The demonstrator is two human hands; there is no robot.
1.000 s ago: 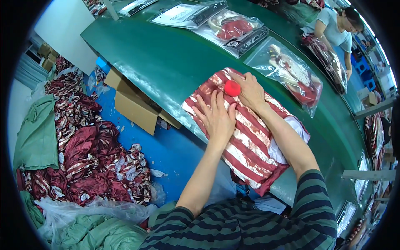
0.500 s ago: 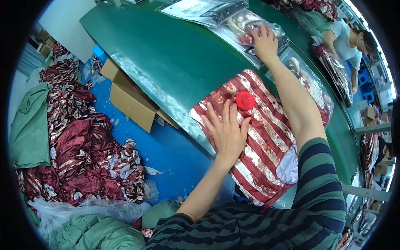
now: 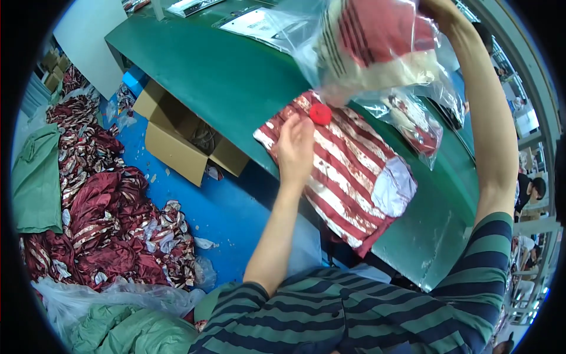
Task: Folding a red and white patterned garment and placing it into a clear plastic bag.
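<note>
Raised over the green table [image 3: 200, 65], a clear plastic bag [image 3: 377, 41] holds red and cream fabric with dark stripes. At the bag's upper right my right hand [image 3: 439, 10] grips it, the fingers partly hidden at the picture's edge. Below lies a folded red-and-white striped garment [image 3: 348, 171] with brownish blotches and a pale lining showing at one end. A round red piece [image 3: 320, 114] sits on its far part. My left hand [image 3: 296, 147] is over the garment's left side, beside the red piece, fingers stretched and nothing seen in them.
Another clear bag [image 3: 413, 121] with red and cream contents lies right of the garment. Flat packages [image 3: 268, 26] rest at the table's far side. An open cardboard box [image 3: 177, 147] stands on the blue floor, near a large heap of dark red printed fabric [image 3: 106, 218].
My right hand has lifted the bag from the table's far side toward me and to the right. My left hand has shifted slightly left, and the garment appears farther left in view.
</note>
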